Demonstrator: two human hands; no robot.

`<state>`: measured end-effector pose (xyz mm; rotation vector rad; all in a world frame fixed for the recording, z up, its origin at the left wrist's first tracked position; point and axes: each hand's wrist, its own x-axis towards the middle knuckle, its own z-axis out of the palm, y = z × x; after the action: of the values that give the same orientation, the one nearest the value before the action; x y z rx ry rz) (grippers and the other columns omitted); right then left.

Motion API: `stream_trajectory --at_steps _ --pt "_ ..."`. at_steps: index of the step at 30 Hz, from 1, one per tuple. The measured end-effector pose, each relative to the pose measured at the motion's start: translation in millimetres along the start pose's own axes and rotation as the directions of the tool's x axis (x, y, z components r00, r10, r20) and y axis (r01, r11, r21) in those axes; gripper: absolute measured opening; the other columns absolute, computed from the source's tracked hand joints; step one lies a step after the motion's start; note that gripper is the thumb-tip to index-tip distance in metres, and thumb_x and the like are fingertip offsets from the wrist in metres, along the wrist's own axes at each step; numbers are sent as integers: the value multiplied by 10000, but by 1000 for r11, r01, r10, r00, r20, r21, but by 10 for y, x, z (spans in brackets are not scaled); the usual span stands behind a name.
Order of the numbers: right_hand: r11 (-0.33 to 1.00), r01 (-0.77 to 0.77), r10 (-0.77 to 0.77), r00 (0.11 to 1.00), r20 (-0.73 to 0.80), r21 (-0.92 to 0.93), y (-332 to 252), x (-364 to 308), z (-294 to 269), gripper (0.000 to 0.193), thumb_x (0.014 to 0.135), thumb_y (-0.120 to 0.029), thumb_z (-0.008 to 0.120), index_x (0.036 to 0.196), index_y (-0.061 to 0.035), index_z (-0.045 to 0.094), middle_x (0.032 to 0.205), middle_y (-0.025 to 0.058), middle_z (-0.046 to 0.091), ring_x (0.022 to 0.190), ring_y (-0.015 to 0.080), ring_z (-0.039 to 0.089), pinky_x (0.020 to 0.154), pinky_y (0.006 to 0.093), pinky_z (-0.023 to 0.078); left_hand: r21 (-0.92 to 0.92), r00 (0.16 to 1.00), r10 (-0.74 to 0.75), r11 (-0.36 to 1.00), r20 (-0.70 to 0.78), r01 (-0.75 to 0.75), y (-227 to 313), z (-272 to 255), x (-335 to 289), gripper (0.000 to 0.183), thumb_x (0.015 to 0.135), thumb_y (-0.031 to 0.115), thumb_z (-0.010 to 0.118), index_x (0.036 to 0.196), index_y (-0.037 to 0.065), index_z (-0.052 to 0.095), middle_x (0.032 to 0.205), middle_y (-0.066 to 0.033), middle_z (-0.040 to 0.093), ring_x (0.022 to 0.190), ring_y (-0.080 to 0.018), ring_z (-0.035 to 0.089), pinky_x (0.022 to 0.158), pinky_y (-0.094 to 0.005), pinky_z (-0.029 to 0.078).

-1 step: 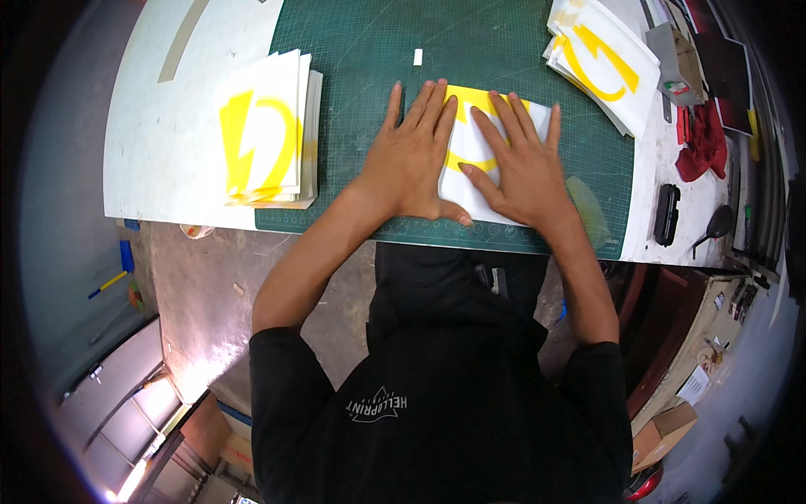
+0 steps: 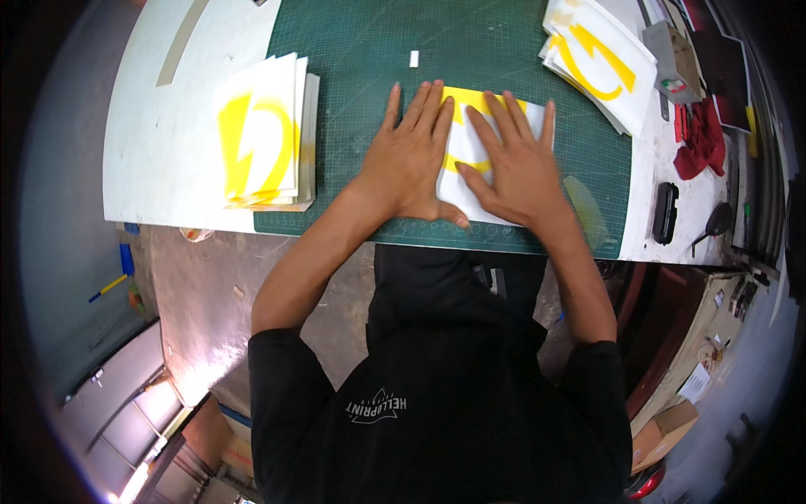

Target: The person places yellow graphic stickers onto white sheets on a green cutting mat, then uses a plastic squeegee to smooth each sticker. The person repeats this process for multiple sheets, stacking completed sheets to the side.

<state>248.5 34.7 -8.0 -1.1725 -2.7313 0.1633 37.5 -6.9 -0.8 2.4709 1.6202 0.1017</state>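
A white sheet (image 2: 480, 207) with a yellow printed design lies on the green cutting mat (image 2: 361, 84), near its front edge. My left hand (image 2: 409, 160) rests flat along the sheet's left edge, fingers stretched forward and thumb out to the side. On top of the sheet lies my right hand (image 2: 516, 168), its fingers spread and slightly blurred. Both hands are open and hold nothing. The hands cover much of the sheet, so I cannot tell whether it is a single layer or folded.
A stack of yellow-printed white sheets (image 2: 264, 139) stands to the left, and another pile (image 2: 600, 63) lies at the back right. A small white piece (image 2: 414, 59) sits behind my hands. At right are a red cloth (image 2: 703, 147), a black case (image 2: 666, 212) and a grey box (image 2: 672, 63).
My right hand has slid very slightly to the left on the sheet. My left hand stays in place beside it.
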Motion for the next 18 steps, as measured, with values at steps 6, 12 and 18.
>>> stream_trajectory --at_steps 6,12,18 --pt "996 -35 38 999 -34 77 50 41 155 696 995 -372 575 1597 -56 429 1654 153 439 1559 364 359 1244 745 55 -18 1000 0 1000 25 1 -4 -9 41 1726 428 1042 671 1621 -115 205 1694 -338 196 1609 -458 155 1295 -641 72" --pt "958 -287 286 951 -118 10 126 -510 -62 694 1037 -389 557 1597 -9 402 1677 177 393 1571 344 343 1238 743 33 -19 999 -32 999 23 32 1 65 -5 1710 441 1016 703 1632 -98 192 1714 -325 153 1618 -449 129 1294 -639 59" --pt "977 -206 199 972 126 48 -512 -1274 67 722 1053 -524 531 1613 -81 421 1734 79 309 1618 352 210 1194 811 9 -9 999 -33 999 44 33 -7 60 0 1724 417 1006 732 1661 -43 164 1734 -294 128 1630 -421 104 1285 -661 65"
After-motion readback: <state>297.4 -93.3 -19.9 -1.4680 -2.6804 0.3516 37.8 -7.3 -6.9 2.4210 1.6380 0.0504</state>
